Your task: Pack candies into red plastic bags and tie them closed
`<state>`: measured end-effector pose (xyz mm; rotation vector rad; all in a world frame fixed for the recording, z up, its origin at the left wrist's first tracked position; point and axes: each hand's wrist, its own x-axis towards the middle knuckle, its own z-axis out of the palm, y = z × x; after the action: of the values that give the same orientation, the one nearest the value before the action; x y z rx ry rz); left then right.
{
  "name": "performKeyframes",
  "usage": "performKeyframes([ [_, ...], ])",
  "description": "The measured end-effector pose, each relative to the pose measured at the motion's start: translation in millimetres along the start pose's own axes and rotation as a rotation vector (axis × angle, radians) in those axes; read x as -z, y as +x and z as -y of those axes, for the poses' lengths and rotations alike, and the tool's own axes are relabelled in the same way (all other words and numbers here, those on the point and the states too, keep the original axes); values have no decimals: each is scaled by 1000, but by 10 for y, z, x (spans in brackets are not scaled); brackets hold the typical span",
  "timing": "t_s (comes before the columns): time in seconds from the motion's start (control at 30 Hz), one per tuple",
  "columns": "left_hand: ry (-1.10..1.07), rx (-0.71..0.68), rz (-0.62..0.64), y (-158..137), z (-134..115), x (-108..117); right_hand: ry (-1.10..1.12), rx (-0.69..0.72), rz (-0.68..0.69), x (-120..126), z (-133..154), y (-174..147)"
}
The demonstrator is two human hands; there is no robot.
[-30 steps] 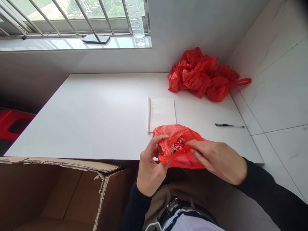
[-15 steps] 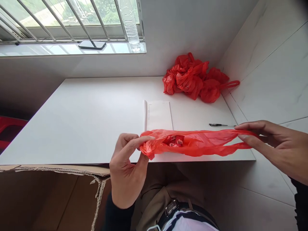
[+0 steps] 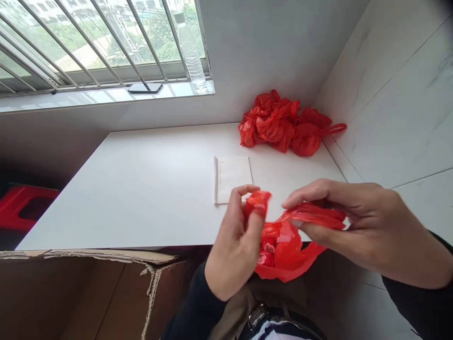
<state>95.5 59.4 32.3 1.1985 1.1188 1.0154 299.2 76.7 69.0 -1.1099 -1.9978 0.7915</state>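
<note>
A thin red plastic bag [image 3: 286,250] hangs between both hands over the front edge of the white table [image 3: 148,189]. Small red wrapped sweets [image 3: 267,250] show through its lower part. My left hand [image 3: 233,245] pinches one twisted end of the bag between thumb and fingers. My right hand [image 3: 361,226] grips the bag's other end, its handles bunched under the fingers. The two hands are close together, with the bag sagging below them toward my lap.
A pile of filled red bags [image 3: 283,123] lies at the table's far right corner by the tiled wall. A white paper sheet [image 3: 231,178] lies mid-table. A phone [image 3: 145,87] and water bottle [image 3: 191,52] stand on the windowsill. An open cardboard box [image 3: 78,293] sits lower left, a red stool [image 3: 21,205] beyond.
Half a second ago the bag was stretched wide between my hands. Now my right hand has come back in toward the left, and the bag hangs slack and lower.
</note>
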Motion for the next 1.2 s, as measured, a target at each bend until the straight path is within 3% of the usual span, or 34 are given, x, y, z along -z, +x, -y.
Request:
performKeyframes([
  [0.1, 215, -95, 174, -98, -20, -96, 97, 66, 106, -176, 83, 119],
  [0.2, 229, -188, 216, -104, 7, -83, 77, 138, 173, -290, 113, 173],
  [0.33, 71, -128, 175, -22, 54, 35, -54, 158, 103, -274, -20, 202],
  [0.53, -233, 98, 277, 88, 143, 168, 165, -66, 107, -257, -287, 285],
  [0.67, -690, 261, 144, 147, 232, 206, 194, -111, 33, -341, -314, 249],
  [0.73, -752, 244, 120, 150, 258, 193, 215, -128, 59, -412, -310, 217],
  [0.87, -594, 95, 58, 156, 297, 138, 230, -134, 103, -553, -318, 171],
  [1.0, -490, 63, -60, 213, 341, 200, 189, -82, 103, -569, -323, 169],
  [1.1, -351, 46, -77, 234, 349, 282, 189, 23, 127, -531, -332, 219],
  [1.2, -148, 41, -19, 231, 315, 288, 135, 160, 51, -537, -433, 317],
])
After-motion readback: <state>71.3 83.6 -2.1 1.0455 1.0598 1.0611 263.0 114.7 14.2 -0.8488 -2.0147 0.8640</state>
